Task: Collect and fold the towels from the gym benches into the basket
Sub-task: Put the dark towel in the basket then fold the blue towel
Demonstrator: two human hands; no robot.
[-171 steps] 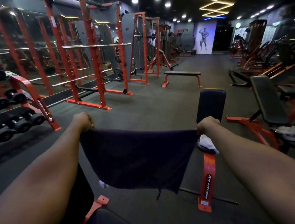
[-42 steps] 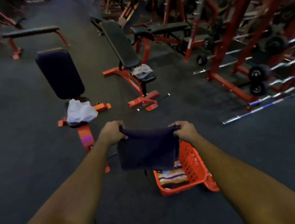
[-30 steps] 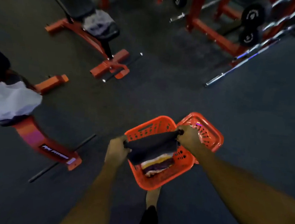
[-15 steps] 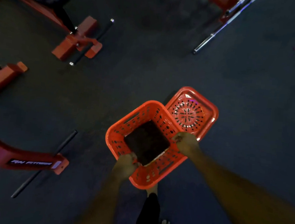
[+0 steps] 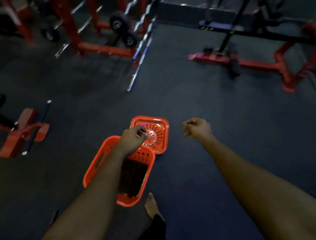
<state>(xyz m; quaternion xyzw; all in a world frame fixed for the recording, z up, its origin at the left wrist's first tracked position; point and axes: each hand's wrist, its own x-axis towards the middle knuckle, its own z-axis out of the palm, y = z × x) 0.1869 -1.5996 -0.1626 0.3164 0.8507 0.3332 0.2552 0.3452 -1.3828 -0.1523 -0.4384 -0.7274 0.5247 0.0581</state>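
Lying inside the orange plastic basket (image 5: 93, 168) at lower centre, the dark folded towel (image 5: 133, 176) looks stowed, left hand (image 5: 132, 138) and right hand (image 5: 197, 129) hang loosely curled and empty, and whether more remain cannot be told.

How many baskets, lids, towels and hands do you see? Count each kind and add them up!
Orange basket: 1
Orange lid on the floor: 1
Dark towel showing in the basket: 1
Hands, left hand and right hand: 2
Total: 5
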